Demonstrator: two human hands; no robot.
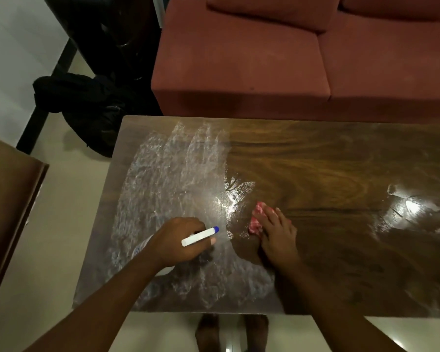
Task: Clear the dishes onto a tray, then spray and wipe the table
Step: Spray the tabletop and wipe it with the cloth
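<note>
- Head view. Left hand (181, 240): fingers curled round the neck of the spray bottle (142, 247), one fingertip showing under the head. The white nozzle (200, 236) with its blue tip points right, towards the middle of the table. The bottle is tilted low over the near left part of the top, probably kept ready for another squirt.
- Right hand (277, 235): fingers laid out fairly straight, pressing the pink cloth (258, 219) flat against the table (328, 161). It is not clenched round the cloth, and the flat palm spreads pressure for wiping.
- The cloth sits at the boundary between a whitish spray film (168, 174) over the left half and darker, clearer wood on the right.
- No dishes or tray are visible. Judgement: clearing is done and wiping is roughly half complete, with the left half left to do.
- Surroundings: a red sofa (264, 59) beyond the far edge and a black bag (87, 105) on the floor at far left.
</note>
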